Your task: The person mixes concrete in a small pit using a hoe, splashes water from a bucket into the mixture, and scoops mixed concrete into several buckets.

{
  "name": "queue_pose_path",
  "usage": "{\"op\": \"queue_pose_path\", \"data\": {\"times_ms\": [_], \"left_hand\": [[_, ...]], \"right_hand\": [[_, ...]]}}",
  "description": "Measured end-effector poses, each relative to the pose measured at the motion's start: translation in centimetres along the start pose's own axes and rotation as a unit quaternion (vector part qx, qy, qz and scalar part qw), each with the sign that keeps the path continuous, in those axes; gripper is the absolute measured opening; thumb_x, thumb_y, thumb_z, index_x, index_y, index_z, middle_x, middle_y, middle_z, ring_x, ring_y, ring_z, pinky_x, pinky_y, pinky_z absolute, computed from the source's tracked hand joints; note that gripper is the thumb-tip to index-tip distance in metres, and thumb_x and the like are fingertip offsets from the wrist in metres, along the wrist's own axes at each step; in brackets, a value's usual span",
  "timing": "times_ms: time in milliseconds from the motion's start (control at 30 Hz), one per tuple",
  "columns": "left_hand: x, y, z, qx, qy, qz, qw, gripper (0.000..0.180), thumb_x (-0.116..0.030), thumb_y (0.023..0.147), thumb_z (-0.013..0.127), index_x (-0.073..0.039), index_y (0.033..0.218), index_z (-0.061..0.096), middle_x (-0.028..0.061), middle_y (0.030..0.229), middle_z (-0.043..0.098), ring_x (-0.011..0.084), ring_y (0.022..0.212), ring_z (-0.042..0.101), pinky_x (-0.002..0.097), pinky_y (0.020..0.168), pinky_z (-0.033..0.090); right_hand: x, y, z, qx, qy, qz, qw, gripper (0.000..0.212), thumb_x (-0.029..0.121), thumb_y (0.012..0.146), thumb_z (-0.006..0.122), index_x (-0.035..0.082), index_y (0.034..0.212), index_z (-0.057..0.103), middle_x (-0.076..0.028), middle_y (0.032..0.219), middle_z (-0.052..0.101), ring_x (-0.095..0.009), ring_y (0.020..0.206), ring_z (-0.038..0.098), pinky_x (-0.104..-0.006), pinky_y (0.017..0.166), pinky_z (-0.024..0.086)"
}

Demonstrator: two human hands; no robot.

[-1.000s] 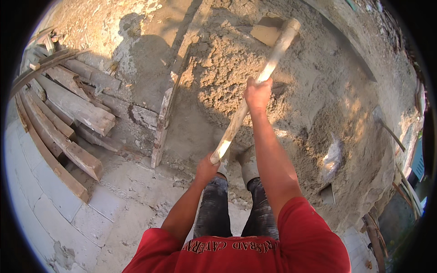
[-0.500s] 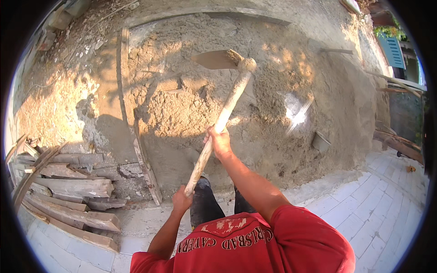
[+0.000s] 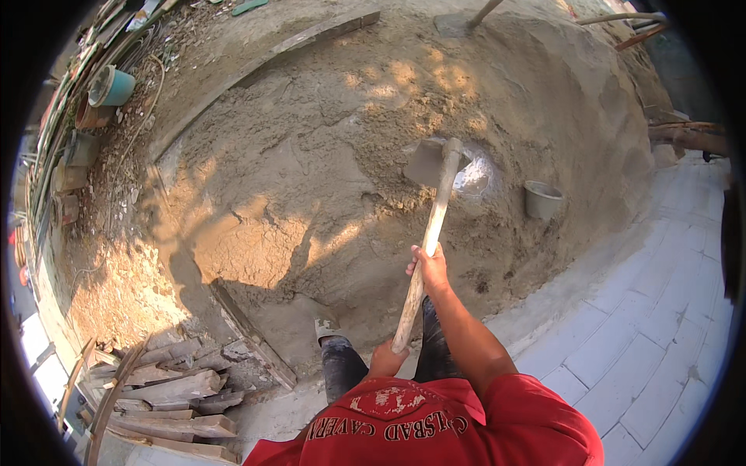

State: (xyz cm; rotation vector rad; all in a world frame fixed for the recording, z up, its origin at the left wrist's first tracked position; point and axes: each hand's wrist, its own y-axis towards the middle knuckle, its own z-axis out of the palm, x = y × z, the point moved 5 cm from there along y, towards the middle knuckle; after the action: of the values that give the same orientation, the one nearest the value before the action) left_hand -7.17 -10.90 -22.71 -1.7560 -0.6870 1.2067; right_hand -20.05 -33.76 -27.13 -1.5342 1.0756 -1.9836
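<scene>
Both hands hold a long-handled hoe point(image 3: 437, 218) that slants up and away from my body. My right hand point(image 3: 431, 268) wraps round the middle of the pale wooden handle. Lower down, near the handle's end, my left hand point(image 3: 387, 360) is closed on it just in front of my red shirt. The wide metal hoe blade point(image 3: 424, 163) is at the wet grey-brown mortar point(image 3: 311, 159), beside a small shiny puddle point(image 3: 475, 177). Whether the blade's edge is sunk into the mix I cannot tell. A grey bucket point(image 3: 542, 200) stands to the right of the puddle.
Wooden boards point(image 3: 256, 71) edge the mortar at the far left, with a shorter board point(image 3: 250, 334) near my feet. A pile of timber point(image 3: 179, 396) lies at lower left. Pale paving point(image 3: 622, 357) spreads on the right. A shovel point(image 3: 452, 25) and a blue bucket point(image 3: 111, 86) are farther off.
The hoe's head has swung right and nearer, from over the mortar's middle to beside the puddle. Both hands moved right with the handle. My view has turned as well.
</scene>
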Motion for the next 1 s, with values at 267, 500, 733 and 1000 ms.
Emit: {"op": "queue_pose_path", "data": {"times_ms": [267, 500, 733, 1000], "left_hand": [[-19.5, 19.5, 10.1, 0.106, -0.005, -0.073, 0.992, 0.036, -0.029, 0.083, 0.075, 0.003, 0.093, 0.062, 0.0116, 0.061, 0.059, 0.0202, 0.046, 0.058, 0.0365, 0.047, 0.047], [-12.7, 11.3, 12.0, 0.094, 0.040, -0.173, 0.980, 0.031, -0.027, 0.082, 0.072, 0.001, 0.092, 0.063, 0.0080, 0.059, 0.060, 0.0175, 0.045, 0.059, 0.0339, 0.045, 0.049], [-14.8, 16.3, 10.4, 0.024, 0.089, -0.118, 0.989, 0.033, -0.028, 0.080, 0.073, 0.000, 0.094, 0.066, 0.0146, 0.061, 0.062, 0.0247, 0.052, 0.064, 0.0385, 0.055, 0.051], [-18.1, 21.8, 5.8, 0.042, 0.019, -0.153, 0.987, 0.024, -0.020, 0.081, 0.071, 0.001, 0.087, 0.062, 0.0071, 0.056, 0.057, 0.0172, 0.042, 0.056, 0.0339, 0.041, 0.045]], "right_hand": [[5.7, 29.4, -15.7, -0.112, -0.185, 0.056, 0.975, 0.028, 0.013, 0.094, 0.059, 0.002, 0.111, 0.040, -0.007, 0.074, 0.054, -0.015, 0.056, 0.057, -0.0321, 0.046, 0.052], [-7.0, 18.8, -18.0, -0.095, -0.061, 0.179, 0.977, 0.029, 0.010, 0.093, 0.057, 0.007, 0.114, 0.037, -0.007, 0.071, 0.053, -0.017, 0.049, 0.055, -0.0348, 0.042, 0.050], [6.1, 20.4, -14.1, -0.082, -0.038, 0.106, 0.990, 0.029, 0.011, 0.091, 0.058, 0.005, 0.113, 0.040, -0.006, 0.070, 0.054, -0.015, 0.049, 0.055, -0.0332, 0.043, 0.049], [1.0, 31.2, -9.2, -0.076, -0.120, 0.125, 0.982, 0.033, 0.012, 0.091, 0.060, 0.000, 0.116, 0.042, -0.014, 0.076, 0.060, -0.019, 0.053, 0.060, -0.0353, 0.043, 0.053]]}}
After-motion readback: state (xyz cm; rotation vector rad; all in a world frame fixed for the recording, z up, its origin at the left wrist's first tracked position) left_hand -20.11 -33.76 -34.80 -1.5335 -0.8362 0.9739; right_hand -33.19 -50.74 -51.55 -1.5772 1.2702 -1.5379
